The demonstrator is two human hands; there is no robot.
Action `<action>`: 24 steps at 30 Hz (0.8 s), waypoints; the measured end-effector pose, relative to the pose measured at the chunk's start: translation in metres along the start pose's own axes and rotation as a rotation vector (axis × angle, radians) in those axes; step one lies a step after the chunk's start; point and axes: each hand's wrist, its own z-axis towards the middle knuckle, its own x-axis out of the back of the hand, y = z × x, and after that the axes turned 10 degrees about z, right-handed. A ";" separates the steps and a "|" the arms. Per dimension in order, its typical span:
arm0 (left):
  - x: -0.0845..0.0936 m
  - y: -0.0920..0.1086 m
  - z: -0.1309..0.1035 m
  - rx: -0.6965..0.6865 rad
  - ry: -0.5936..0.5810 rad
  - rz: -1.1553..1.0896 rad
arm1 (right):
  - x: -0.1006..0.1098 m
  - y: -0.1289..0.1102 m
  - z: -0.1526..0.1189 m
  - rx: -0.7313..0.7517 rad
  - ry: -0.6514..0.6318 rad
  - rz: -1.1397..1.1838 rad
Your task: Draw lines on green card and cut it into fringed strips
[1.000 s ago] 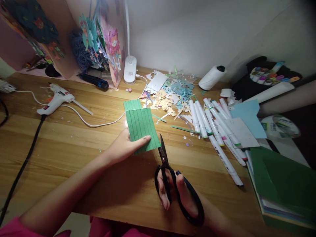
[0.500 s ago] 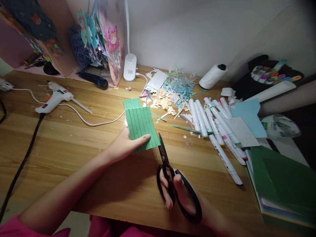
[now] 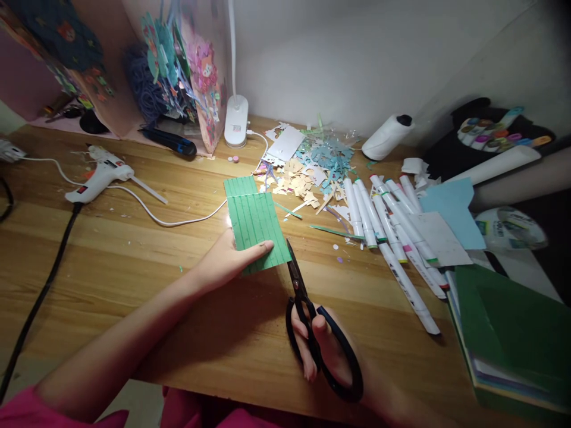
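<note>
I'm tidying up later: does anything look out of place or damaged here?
Loose paper scraps are strewn untidily across the back of the desk. White markers lie jumbled to their right, outside the black holder containing other pens. The green paper and scissors show no obvious damage.

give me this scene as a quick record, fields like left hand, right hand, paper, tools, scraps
left hand: left hand grips green striped paper, thumb on top
right hand: right hand holds black-handled scissors, fingers through the loops
paper: dark lines run along its length; scissor blades at its lower right corner
tools at left: white glue gun, dark utility knife
scraps: multicoloured paper scraps beyond the paper
right side: loose white markers, green sheet atop a stack
surface: wooden table
</note>
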 end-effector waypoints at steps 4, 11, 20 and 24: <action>-0.002 0.001 -0.001 0.001 0.010 0.007 | -0.002 0.007 0.000 0.023 0.028 0.021; -0.001 -0.003 -0.004 0.034 -0.207 0.003 | 0.004 0.007 0.015 0.041 0.254 0.305; -0.008 -0.007 -0.011 0.074 -0.700 -0.042 | 0.019 0.005 0.027 0.097 0.398 0.231; -0.012 -0.006 -0.013 0.056 -0.698 0.029 | 0.023 0.003 0.030 0.151 0.489 0.232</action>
